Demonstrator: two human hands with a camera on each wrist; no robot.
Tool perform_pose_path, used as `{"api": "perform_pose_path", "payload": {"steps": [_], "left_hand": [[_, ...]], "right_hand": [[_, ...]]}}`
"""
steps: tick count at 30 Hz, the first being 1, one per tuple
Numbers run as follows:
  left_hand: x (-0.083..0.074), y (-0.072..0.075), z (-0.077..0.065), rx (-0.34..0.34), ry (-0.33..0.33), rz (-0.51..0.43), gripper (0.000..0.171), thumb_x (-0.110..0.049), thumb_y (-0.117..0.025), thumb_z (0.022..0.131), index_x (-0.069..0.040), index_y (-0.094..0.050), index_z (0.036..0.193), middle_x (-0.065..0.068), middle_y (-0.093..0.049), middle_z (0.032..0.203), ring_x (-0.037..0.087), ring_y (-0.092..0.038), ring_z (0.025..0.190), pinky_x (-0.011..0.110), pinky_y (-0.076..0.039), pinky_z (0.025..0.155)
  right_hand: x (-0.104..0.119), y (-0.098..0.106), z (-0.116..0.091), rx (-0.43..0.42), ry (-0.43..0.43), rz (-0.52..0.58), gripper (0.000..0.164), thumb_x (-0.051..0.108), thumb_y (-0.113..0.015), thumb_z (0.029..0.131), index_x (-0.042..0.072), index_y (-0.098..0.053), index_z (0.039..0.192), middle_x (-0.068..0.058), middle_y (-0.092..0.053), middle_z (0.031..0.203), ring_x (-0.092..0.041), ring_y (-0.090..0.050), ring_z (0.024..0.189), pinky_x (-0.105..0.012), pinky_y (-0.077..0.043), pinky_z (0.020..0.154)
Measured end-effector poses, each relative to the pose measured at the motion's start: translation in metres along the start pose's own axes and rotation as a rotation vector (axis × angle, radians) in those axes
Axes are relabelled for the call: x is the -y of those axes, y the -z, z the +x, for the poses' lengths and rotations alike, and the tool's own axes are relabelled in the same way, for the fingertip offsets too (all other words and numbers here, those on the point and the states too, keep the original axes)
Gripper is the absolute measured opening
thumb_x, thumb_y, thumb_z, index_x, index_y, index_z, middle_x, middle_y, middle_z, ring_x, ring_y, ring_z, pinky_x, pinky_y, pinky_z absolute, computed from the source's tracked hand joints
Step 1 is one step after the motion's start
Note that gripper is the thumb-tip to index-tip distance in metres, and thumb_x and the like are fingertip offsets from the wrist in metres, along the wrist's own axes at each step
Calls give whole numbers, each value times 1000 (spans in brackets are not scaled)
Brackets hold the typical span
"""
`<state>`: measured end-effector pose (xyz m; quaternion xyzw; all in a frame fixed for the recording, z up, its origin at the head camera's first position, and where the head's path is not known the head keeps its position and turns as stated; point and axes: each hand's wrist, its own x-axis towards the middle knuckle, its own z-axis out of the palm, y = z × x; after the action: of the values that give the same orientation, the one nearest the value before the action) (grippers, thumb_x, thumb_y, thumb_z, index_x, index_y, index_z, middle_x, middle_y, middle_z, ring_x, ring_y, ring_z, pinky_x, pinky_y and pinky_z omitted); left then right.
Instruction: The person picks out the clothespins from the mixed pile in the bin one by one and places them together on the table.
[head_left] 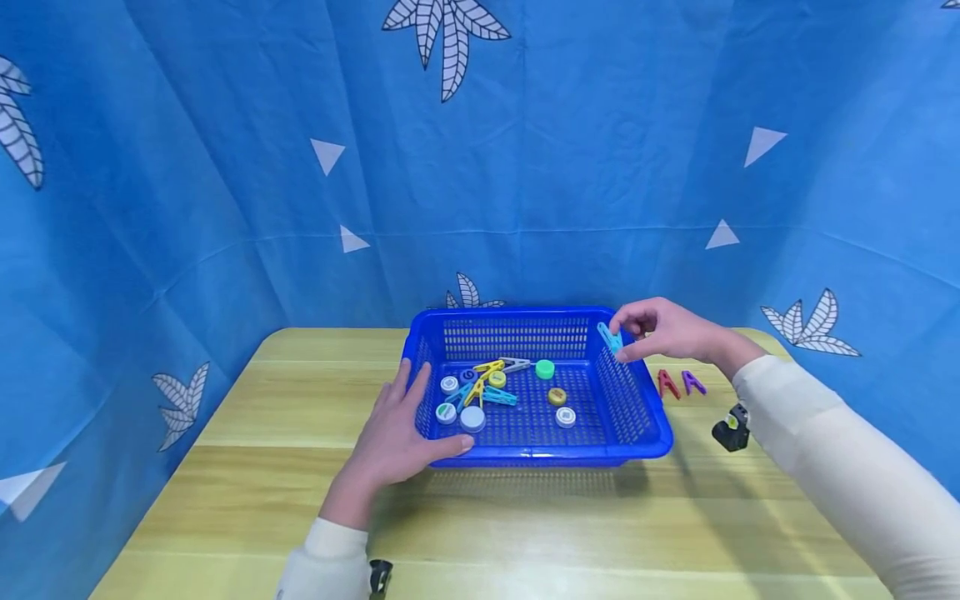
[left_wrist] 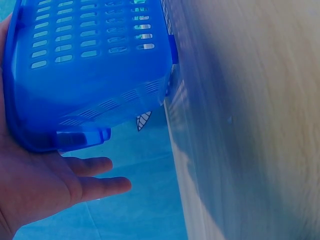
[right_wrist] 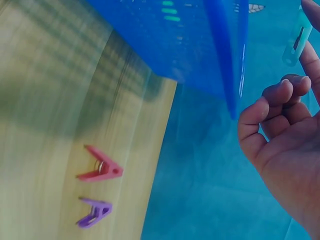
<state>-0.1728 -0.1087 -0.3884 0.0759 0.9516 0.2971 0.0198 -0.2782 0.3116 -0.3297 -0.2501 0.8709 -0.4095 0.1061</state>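
Note:
A blue plastic basket [head_left: 525, 452] with slotted walls stands on the table. My left hand [head_left: 393, 433] rests on its front left corner, fingers spread and fairly straight, thumb lying over the front rim. In the left wrist view two straight fingers [left_wrist: 107, 187] extend past the basket's end. Over the right rim, my right hand [head_left: 663, 333] pinches a light blue clothespin [head_left: 610, 338] between thumb and index finger. Inside the basket lie blue clothespins [head_left: 499, 397], yellow clothespins [head_left: 475, 394], a grey clothespin [head_left: 516, 364] and several bottle caps, including a green cap [head_left: 545, 369].
On the table to the right of the basket lie a red clothespin [head_left: 668, 384] and a purple clothespin [head_left: 694, 382]. A blue curtain [head_left: 525, 183] with leaf and triangle prints hangs behind the wooden table [head_left: 300, 400] and along its sides.

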Motion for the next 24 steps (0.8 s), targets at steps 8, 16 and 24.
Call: {"api": "perform_pose_path", "payload": {"steps": [8,16,24], "left_hand": [[-1,1,-1,2,1,2,125,-76,-74,67,-23,-12,162,5,5,167,46,-1,148,73,-18,106],[-2,1,0,-1,-4,9,127,-82,-70,65,-23,-12,162,5,4,167,46,-1,148,73,-18,106],[-2,1,-1,2,-7,3,127,-81,-71,66,-22,-13,162,7,3,167,47,-2,148,74,-19,106]], "right_hand": [[-21,6,-21,-53,-25,43,27,12,-81,85,5,-67,107,-5,-46,82,-23,-48,74,-32,-43,63],[-37,11,-42,-98,-22,90,23,11,-78,87,3,-66,105,-2,-44,80,-20,-46,67,-33,-42,61],[-56,16,-63,-140,-108,74,25,15,-77,89,4,-64,107,-4,-44,83,-21,-46,74,-32,-42,62]]}}
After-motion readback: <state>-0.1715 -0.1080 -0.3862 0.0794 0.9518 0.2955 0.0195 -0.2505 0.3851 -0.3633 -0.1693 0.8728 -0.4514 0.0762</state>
